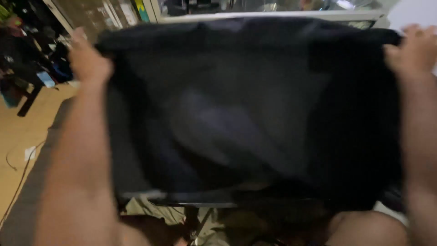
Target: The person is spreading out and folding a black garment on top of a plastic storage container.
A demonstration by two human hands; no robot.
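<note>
Black cloth (246, 114) — soft, thin fabric, hanging spread in air between both raised hands, filling view. Left hand (88, 59) pinching top left corner, fingers closed on it; right hand (414, 50) gripping top right corner. Wooden floor (22, 132) showing beyond cloth's left edge — image blurred.

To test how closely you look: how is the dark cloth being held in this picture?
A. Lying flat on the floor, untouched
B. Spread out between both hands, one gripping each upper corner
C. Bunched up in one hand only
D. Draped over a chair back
B: the left hand and the right hand each grip an upper corner of the dark cloth, which hangs stretched wide between them.
</note>
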